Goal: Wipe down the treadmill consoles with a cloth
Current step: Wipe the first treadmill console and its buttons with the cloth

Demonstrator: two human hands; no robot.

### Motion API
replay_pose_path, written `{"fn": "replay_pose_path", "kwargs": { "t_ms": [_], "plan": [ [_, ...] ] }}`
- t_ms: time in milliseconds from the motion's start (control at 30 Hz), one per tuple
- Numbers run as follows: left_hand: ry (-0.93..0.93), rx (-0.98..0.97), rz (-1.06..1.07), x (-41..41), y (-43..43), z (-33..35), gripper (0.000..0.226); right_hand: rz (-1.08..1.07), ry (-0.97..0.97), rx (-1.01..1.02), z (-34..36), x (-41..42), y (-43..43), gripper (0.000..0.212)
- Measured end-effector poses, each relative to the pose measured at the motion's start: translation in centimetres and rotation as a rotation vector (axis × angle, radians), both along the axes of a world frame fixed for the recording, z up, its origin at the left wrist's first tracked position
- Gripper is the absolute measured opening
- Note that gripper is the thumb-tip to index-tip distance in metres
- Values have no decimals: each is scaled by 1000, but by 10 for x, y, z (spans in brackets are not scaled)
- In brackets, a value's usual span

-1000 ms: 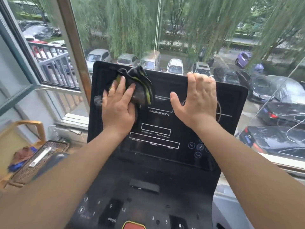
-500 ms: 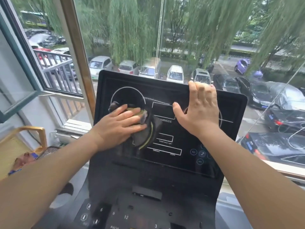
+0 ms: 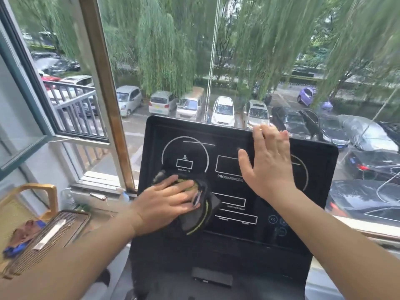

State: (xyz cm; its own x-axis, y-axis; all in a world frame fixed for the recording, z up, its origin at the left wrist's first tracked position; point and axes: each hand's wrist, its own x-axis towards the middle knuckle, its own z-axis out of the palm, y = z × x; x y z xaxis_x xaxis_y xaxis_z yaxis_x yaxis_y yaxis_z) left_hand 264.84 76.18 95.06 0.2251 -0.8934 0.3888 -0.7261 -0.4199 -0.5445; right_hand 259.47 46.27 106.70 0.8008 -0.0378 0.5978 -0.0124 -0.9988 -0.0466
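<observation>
On the treadmill console (image 3: 236, 187), left hand (image 3: 166, 202) presses flat on the dark cloth (image 3: 202, 211); right hand (image 3: 268, 163) rests flat, fingers straight.

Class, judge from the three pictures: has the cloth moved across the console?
Yes. The cloth, under the left hand, slid down from the console's top left corner to below the printed circle.

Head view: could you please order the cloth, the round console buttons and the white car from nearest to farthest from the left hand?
1. cloth: directly under the left hand, pressed on the lower left of the console.
2. round buttons: on the console's lower right.
3. white car: parked outside, beyond the console's top edge.
</observation>
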Motion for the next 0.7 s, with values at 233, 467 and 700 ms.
{"fn": "replay_pose_path", "kwargs": {
  "t_ms": [233, 467, 700],
  "plan": [
    [194, -610, 247, 10, 6, 31, 48, 123, 13, -59, 8, 42, 98, 75],
    [88, -273, 16, 0, 33, -25, 48, 110, -119, 121, 7, 54, 106, 47],
    [151, -594, 145, 27, 31, 21, 44, 52, 48, 119, 11, 50, 112, 63]
  ]
}}
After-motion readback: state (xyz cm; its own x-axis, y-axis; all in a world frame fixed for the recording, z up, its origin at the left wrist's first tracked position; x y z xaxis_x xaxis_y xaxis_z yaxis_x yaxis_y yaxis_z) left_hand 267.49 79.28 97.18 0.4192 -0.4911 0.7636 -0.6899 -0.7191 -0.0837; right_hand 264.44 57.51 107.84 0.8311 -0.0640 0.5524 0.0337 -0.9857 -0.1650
